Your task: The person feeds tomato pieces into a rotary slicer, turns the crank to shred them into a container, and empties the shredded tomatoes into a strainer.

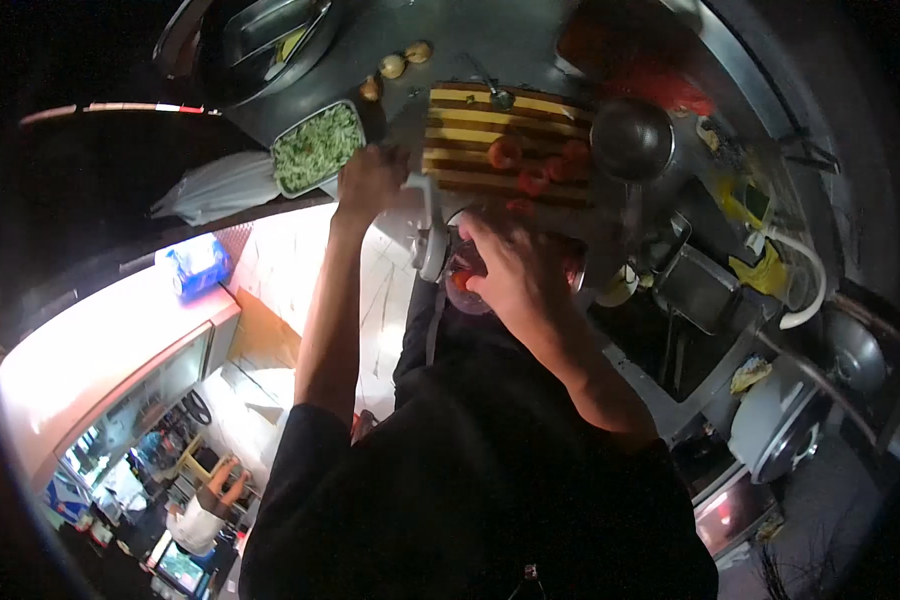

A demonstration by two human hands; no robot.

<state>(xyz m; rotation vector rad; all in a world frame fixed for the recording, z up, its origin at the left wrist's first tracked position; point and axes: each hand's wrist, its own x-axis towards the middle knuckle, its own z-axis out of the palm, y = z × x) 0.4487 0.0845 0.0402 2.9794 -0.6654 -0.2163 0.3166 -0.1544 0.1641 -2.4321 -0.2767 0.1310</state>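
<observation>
My right hand [520, 265] reaches over a round see-through container [467, 300] at the counter's front edge, thumb and fingers apart. Red pieces, like cut tomato [461, 280], lie in the container beside my thumb. A white handle-like part [432, 245] stands at its left side. My left hand [372, 185] is beside a pale translucent part above that handle; its fingers are dark and blurred, and I cannot tell what they hold. Just left of it sits a metal tray [289, 188] of shredded greens [320, 145]. Beyond both hands, cut tomatoes [532, 180] rest on a striped wooden board [455, 133].
A knife-like tool [501, 98] lies at the board's far edge. Small onions [392, 66] sit behind the tray. A round metal pan [632, 140] stands right of the board, near a sink [697, 287] with a white faucet [810, 270]. Another person [198, 520] is at lower left.
</observation>
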